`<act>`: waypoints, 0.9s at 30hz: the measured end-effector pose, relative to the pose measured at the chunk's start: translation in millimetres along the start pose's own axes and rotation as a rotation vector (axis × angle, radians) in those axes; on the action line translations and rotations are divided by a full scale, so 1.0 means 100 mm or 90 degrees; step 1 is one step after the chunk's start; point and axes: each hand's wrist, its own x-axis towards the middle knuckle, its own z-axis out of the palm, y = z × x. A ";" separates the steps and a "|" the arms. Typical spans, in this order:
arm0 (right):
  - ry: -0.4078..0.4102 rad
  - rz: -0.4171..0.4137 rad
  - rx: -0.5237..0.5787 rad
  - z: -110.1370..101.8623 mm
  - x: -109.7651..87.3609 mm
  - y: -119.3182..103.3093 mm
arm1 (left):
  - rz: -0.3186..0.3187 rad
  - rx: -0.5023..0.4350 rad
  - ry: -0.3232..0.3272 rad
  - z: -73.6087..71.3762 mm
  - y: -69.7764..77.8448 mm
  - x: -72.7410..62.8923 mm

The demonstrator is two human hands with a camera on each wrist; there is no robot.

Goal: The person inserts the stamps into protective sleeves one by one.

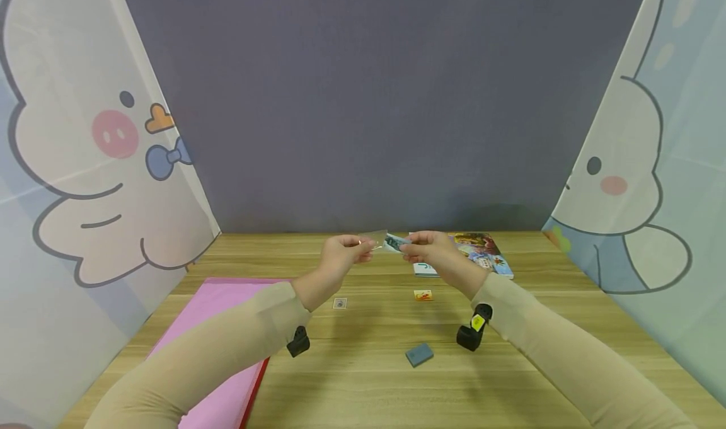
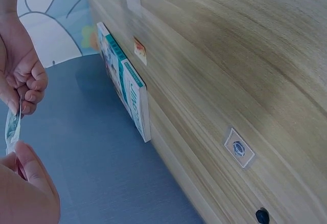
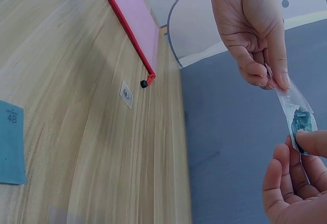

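In front of me, above the table, both hands hold a small stamp and its clear plastic sleeve. My left hand [image 1: 345,254] pinches the transparent sleeve [image 3: 289,97] between thumb and fingers. With thumb on top and fingers beneath, my right hand [image 1: 433,252] pinches the dark green stamp [image 3: 302,119], which has a pale border. The stamp overlaps the sleeve's end in the right wrist view; I cannot tell how far it sits inside. On the wood below lie a sleeved stamp with a round motif [image 1: 339,303] and an orange-yellow stamp [image 1: 422,295].
A blue-grey 4B eraser [image 1: 419,354] lies on the near table. Another clear sleeve [image 2: 134,0] lies flat on the wood. Behind my right hand is a colourful book [image 1: 493,262]. A pink pouch with red edging [image 1: 227,297] lies at left under my forearm. Fabric panels enclose the table.
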 end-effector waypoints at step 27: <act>-0.008 0.006 -0.006 0.01 -0.01 -0.04 | -0.005 0.019 -0.012 0.02 0.00 -0.03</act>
